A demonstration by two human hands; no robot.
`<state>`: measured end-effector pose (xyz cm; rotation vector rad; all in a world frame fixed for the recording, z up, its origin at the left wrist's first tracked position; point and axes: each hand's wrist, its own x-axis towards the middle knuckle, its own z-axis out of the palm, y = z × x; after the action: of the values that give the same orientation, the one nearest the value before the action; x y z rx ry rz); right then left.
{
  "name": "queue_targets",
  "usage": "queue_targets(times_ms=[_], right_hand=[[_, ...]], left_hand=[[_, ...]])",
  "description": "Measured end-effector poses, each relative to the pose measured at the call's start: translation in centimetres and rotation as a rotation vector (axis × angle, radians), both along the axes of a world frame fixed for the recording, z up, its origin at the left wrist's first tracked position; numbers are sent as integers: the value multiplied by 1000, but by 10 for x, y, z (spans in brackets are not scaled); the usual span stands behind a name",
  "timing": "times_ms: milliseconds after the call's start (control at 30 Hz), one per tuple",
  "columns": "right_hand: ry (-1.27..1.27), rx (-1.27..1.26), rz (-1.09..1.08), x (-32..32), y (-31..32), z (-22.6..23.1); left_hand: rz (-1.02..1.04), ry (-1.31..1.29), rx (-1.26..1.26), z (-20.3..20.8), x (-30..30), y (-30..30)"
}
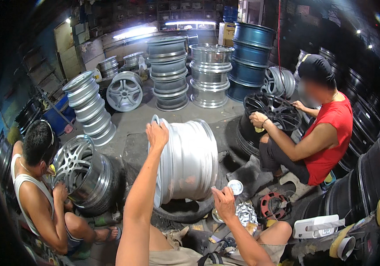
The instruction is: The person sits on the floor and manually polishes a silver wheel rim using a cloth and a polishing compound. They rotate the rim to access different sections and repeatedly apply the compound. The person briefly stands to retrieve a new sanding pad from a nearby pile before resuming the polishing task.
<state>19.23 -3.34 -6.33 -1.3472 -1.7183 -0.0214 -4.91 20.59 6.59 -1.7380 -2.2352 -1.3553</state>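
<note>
Your left hand (158, 133) is clamped over the upper edge of the silver wheel rim (188, 164), fingers curled round its flange; your right hand (224, 203) has its fingertips drawn together just beside the lower right of the barrel, and whether they pinch anything small you cannot tell from here. The wheel rim lies on its side between your hands, against the black tyre (190, 217) below them. Expect it to be heavy and rigid, likely to roll if nudged, and perhaps slippery where the curved barrel is smooth. The flange your left hand has looks like the surest hold; the matching far edge should suit the other. Just beyond your right fingertips sits a small round tub (235, 187); farther out, ahead of both hands, stands a stack of grey wheel rims (168, 73).
</note>
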Motion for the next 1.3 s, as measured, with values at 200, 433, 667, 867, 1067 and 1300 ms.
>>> queue_targets(times_ms=[200, 433, 667, 867, 1067, 1300], right_hand=[[26, 57, -77, 21, -26, -13], [143, -98, -143, 34, -50, -20], [154, -94, -23, 15, -43, -23], [215, -125, -85, 29, -48, -36], [321, -148, -94, 28, -50, -41], [402, -236, -55, 21, -52, -60]], left_hand=[[-489, 254, 526, 27, 52, -95], [-1133, 672, -1356, -152, 46, -257], [-640, 899, -1436, -347, -36, -310], [-904, 898, -1304, -348, -23, -303], [-1200, 489, -1188, -227, 11, -261], [-1101, 284, -734, -29, 0, -183]])
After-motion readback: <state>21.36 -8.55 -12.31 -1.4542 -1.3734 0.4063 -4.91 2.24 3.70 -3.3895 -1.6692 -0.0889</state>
